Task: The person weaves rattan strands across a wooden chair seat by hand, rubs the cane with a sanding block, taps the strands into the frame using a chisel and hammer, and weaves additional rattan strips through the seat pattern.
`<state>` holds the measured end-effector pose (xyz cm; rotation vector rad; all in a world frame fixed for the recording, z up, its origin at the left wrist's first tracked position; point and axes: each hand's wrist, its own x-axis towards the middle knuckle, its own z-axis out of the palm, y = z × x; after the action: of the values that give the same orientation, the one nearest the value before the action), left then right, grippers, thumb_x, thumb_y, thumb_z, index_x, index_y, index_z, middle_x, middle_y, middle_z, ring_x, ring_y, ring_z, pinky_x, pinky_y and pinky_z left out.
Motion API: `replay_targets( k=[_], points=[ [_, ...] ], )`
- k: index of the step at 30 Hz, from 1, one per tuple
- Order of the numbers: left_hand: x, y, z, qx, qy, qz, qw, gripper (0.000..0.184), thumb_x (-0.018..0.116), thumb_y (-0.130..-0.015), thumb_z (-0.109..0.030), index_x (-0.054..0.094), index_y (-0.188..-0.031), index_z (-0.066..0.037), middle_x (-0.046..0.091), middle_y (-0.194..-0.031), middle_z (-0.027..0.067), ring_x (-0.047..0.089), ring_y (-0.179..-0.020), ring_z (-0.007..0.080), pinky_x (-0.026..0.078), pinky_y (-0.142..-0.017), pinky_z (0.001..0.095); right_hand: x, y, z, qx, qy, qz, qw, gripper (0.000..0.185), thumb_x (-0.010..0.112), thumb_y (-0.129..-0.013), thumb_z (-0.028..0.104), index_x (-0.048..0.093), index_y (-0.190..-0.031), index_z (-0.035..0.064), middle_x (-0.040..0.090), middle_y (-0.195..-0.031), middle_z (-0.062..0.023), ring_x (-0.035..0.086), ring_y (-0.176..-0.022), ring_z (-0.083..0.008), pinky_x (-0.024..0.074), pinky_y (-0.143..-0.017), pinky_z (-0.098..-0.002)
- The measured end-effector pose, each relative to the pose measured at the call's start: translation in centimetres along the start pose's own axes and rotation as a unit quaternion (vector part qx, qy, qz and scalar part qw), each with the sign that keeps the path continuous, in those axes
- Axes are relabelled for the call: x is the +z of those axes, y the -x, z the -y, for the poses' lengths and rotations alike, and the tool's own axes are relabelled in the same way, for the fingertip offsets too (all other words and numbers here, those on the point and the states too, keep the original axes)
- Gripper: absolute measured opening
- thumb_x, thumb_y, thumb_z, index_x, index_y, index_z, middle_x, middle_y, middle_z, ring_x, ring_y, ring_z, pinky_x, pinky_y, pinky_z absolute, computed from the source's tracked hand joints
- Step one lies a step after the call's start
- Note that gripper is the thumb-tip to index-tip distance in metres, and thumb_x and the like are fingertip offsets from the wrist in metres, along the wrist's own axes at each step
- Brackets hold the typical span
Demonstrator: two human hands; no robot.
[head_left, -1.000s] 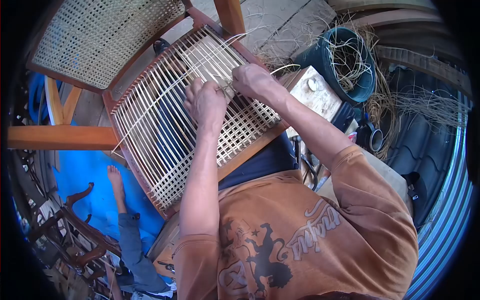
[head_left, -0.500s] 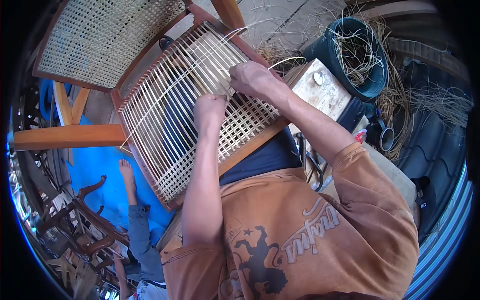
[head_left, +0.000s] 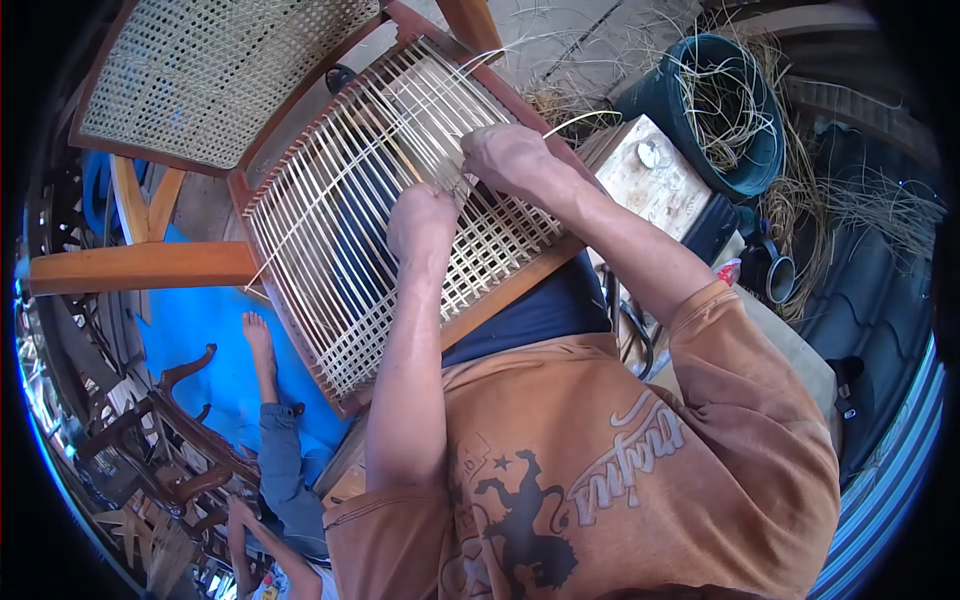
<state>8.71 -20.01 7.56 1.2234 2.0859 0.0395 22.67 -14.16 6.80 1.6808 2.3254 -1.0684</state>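
Here, left hand [head_left: 422,220] and right hand [head_left: 505,158] curl closed, slightly apart, over seat caning [head_left: 365,350]; pinched item hidden. Orange-brown shirt [head_left: 740,450] bears script lettering [head_left: 630,460], partly illegible.

Both forearms reach forward, elbows bent. The left hand [head_left: 422,222] is basically balled up, knuckles up top. The right hand [head_left: 507,157] sits a bit farther out, wrist angled inward, fingers curled under, fingertips hidden.
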Motion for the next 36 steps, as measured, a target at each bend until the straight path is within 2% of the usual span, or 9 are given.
replay_targets(
  k=[5,9,14,17,22,25,29,32,36],
  points=[
    [0.3,-1.0,0.7,-0.052,0.082,0.052,0.994,0.022,0.057,-0.081,-0.021,0.069,-0.08,-0.003,0.068,-0.079,0.019,0.067,-0.077,0.0346,0.051,-0.073,0.0425,0.0,-0.3,-0.1,0.011,0.014,-0.003,1.0,0.022,0.056,-0.083,0.021,0.067,-0.091,0.0033,0.066,-0.092,-0.0208,0.064,-0.091,-0.0378,0.0509,-0.08,-0.0451],
    [0.5,-0.4,0.0,-0.035,0.007,0.019,0.999,0.021,0.058,-0.079,-0.021,0.069,-0.085,-0.004,0.068,-0.084,0.0197,0.067,-0.082,0.0346,0.051,-0.075,0.0422,-0.3,0.1,0.1,-0.007,0.018,-0.016,1.0,0.02,0.054,-0.076,0.01,0.069,-0.086,0.0005,0.066,-0.089,-0.0233,0.065,-0.089,-0.0375,0.0518,-0.078,-0.045],
    [0.3,-0.3,0.0,-0.045,0.02,0.018,0.999,0.023,0.058,-0.08,-0.021,0.068,-0.091,-0.004,0.068,-0.089,0.02,0.066,-0.087,0.0351,0.051,-0.078,0.042,0.9,-0.6,-0.7,-0.046,0.034,-0.034,0.998,0.019,0.054,-0.075,0.009,0.068,-0.083,-0.0004,0.066,-0.088,-0.0234,0.065,-0.089,-0.0378,0.0514,-0.078,-0.0451],
    [1.0,-0.4,0.4,-0.022,0.012,-0.037,0.999,0.018,0.056,-0.077,-0.019,0.068,-0.077,-0.005,0.067,-0.071,0.0148,0.066,-0.069,0.0282,0.05,-0.07,0.0379,0.6,-0.5,-0.8,-0.047,0.027,-0.026,0.998,0.019,0.054,-0.076,0.009,0.068,-0.085,0.0,0.066,-0.089,-0.0228,0.065,-0.089,-0.0375,0.0511,-0.08,-0.0444],
    [0.9,-0.2,0.3,-0.033,0.026,-0.03,0.999,0.02,0.056,-0.078,-0.021,0.069,-0.076,-0.005,0.067,-0.07,0.0145,0.066,-0.069,0.0268,0.05,-0.07,0.0371,-0.3,-0.1,0.7,0.001,0.025,0.006,1.0,0.021,0.053,-0.077,0.009,0.069,-0.089,0.0019,0.067,-0.092,-0.022,0.064,-0.092,-0.037,0.051,-0.082,-0.0434],
    [0.6,-0.2,0.3,-0.042,0.04,-0.002,0.998,0.018,0.057,-0.078,-0.018,0.068,-0.083,-0.005,0.069,-0.08,0.0166,0.067,-0.078,0.0333,0.051,-0.071,0.0408,-0.4,-0.1,0.5,-0.011,0.02,0.011,1.0,0.023,0.052,-0.079,0.01,0.07,-0.091,0.0027,0.067,-0.094,-0.0217,0.064,-0.093,-0.0366,0.0512,-0.082,-0.0434],
    [0.0,-0.3,0.5,-0.056,0.115,0.047,0.991,0.017,0.053,-0.078,-0.01,0.066,-0.069,-0.004,0.06,-0.057,0.0075,0.054,-0.051,0.0134,0.044,-0.055,0.0311,0.4,-1.3,-0.5,-0.01,0.038,0.021,0.999,0.024,0.052,-0.08,0.011,0.07,-0.093,0.0036,0.067,-0.095,-0.0207,0.065,-0.095,-0.0353,0.0519,-0.081,-0.0431],
    [0.4,-0.3,0.9,-0.044,0.154,0.032,0.987,0.018,0.054,-0.08,-0.009,0.065,-0.066,-0.002,0.057,-0.055,0.0062,0.049,-0.048,0.0112,0.041,-0.052,0.0303,0.8,-1.2,0.4,-0.001,0.06,0.022,0.998,0.023,0.052,-0.082,0.013,0.07,-0.094,0.0043,0.068,-0.095,-0.0194,0.065,-0.095,-0.0336,0.0525,-0.08,-0.042],
    [0.2,0.5,1.3,0.025,0.073,-0.039,0.996,0.02,0.056,-0.079,-0.016,0.065,-0.068,-0.003,0.063,-0.061,0.0148,0.063,-0.057,0.0289,0.049,-0.061,0.0388,1.0,-0.5,1.1,-0.006,0.035,0.005,0.999,0.024,0.057,-0.083,0.021,0.07,-0.095,0.0054,0.069,-0.095,-0.0173,0.066,-0.094,-0.032,0.0518,-0.082,-0.0395]
  ],
)
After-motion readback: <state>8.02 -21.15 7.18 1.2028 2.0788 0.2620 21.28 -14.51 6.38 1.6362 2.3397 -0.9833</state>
